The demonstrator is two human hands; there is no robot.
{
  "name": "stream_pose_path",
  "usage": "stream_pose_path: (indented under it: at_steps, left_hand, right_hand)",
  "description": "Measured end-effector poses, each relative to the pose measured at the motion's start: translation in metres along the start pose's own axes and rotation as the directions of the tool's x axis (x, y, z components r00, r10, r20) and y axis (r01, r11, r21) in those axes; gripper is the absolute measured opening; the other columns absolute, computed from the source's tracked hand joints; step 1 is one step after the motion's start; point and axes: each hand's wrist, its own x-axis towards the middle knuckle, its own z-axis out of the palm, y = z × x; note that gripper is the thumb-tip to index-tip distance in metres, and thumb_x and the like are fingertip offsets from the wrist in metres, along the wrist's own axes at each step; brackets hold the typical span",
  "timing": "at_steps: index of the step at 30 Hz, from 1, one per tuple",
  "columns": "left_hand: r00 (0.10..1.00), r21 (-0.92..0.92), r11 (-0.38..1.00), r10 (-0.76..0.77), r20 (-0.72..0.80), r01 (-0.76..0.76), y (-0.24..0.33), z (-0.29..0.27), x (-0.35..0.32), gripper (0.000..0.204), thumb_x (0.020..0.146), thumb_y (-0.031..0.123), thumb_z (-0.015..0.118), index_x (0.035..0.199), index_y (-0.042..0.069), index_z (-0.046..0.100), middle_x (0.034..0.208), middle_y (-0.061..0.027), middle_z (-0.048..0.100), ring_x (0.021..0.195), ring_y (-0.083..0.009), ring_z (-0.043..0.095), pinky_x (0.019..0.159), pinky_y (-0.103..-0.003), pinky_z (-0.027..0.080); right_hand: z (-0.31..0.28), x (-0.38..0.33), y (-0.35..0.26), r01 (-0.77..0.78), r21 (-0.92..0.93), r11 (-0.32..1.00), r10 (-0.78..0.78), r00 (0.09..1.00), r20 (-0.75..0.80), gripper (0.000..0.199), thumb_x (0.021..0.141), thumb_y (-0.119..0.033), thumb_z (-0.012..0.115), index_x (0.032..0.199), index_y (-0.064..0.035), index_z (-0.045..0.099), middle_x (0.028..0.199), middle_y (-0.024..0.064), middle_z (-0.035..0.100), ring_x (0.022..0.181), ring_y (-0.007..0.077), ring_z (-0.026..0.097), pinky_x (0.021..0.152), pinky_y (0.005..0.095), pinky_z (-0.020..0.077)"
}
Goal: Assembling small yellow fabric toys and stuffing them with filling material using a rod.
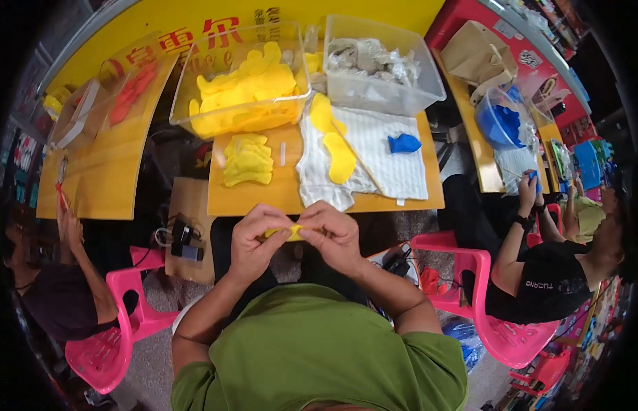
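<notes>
Small narrow yellow piece [296, 233] pinched between two bare hands

The small narrow yellow piece is held just in front of the near edge of the orange-brown wooden table [281, 195]. One end is pinched between thumb and fingers by the left hand [254, 236], and the other is pinched in the same way by the right hand [334, 236]; it is gripped from both sides apparently so that it can be kept steady. Only a bright, plain yellow strip of it is shown; the rest is covered by the fingers, and whether it is folded cannot be told.

On the table's left part, flat yellow cloth-like pieces [248, 161] are stacked, probably for easy reach, with a short white strip [283, 154] beside them. On its right part, a white striped cloth [394, 175] is spread, perhaps as a soft underlay; on it are laid two curved yellow pieces [341, 157], a thin wooden stick [360, 162] and a small blue piece [404, 143]. At the table's far side are set a clear plastic bin of yellow pieces [184, 92] and a clear plastic bin of crumpled greyish material [381, 103], likely to be kept out of the hands' way.
</notes>
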Motion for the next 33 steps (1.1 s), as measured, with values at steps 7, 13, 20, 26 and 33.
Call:
stream_pose_path:
  at_steps: [7, 13, 20, 26, 33]
  left_hand:
    - [0.996, 0.073, 0.995, 0.072, -0.044, -0.069, 0.004, 0.011, 0.012, 0.006, 0.076, 0.001, 0.067, 0.082, 0.0, 0.065, 0.087, -0.0084, 0.059, 0.08, -0.0162, 0.057, 0.069, -0.025, 0.044]
    - [0.998, 0.092, 0.995, 0.047, -0.032, -0.044, 0.002, 0.013, 0.017, 0.007, 0.075, 0.0, 0.067, 0.081, 0.0, 0.063, 0.084, -0.0089, 0.058, 0.074, -0.0175, 0.056, 0.065, -0.026, 0.043]
    - [0.994, 0.253, 0.963, 0.071, 0.081, -0.09, 0.004, 0.015, 0.029, 0.015, 0.078, 0.008, 0.064, 0.09, 0.001, 0.059, 0.08, -0.0127, 0.056, 0.07, -0.0237, 0.057, 0.061, -0.03, 0.044]
    - [0.948, 0.546, 0.775, 0.259, 0.187, -0.319, -0.009, 0.013, 0.022, 0.019, 0.082, 0.018, 0.059, 0.074, 0.005, 0.047, 0.061, -0.0121, 0.049, 0.055, -0.033, 0.053, 0.049, -0.041, 0.04]
    - [0.974, 0.452, 0.865, 0.17, 0.147, -0.219, -0.01, 0.01, 0.023, 0.021, 0.084, 0.023, 0.059, 0.081, 0.003, 0.052, 0.066, -0.0137, 0.052, 0.062, -0.0346, 0.055, 0.053, -0.041, 0.042]
  right_hand:
    - [-0.007, 0.003, 0.0, 0.129, -0.094, 0.987, -0.131, 0.991, -0.017, 0.008, 0.078, 0.003, 0.065, 0.085, -0.0009, 0.063, 0.091, 0.0089, 0.058, 0.08, 0.0149, 0.055, 0.067, 0.0243, 0.0429]
    - [-0.01, 0.007, -0.003, 0.025, 0.019, 1.0, -0.025, 1.0, -0.011, 0.008, 0.079, 0.004, 0.062, 0.085, 0.0004, 0.061, 0.091, 0.0083, 0.056, 0.077, 0.0126, 0.053, 0.063, 0.022, 0.0411]
    - [-0.01, 0.012, 0.003, 0.077, -0.118, 0.99, -0.081, 0.996, -0.029, 0.008, 0.078, 0.006, 0.062, 0.085, 0.0011, 0.06, 0.09, 0.0085, 0.055, 0.075, 0.0127, 0.053, 0.062, 0.0214, 0.0406]
    - [-0.008, 0.01, 0.002, 0.025, -0.133, 0.991, -0.027, 0.999, -0.018, 0.008, 0.077, 0.007, 0.062, 0.083, 0.0013, 0.061, 0.09, 0.0092, 0.056, 0.076, 0.013, 0.054, 0.062, 0.0211, 0.0419]
    - [-0.008, 0.015, 0.003, 0.085, -0.208, 0.975, -0.085, 0.996, 0.008, 0.009, 0.079, 0.005, 0.061, 0.087, 0.0014, 0.059, 0.088, 0.0109, 0.055, 0.076, 0.0169, 0.054, 0.061, 0.0239, 0.0426]
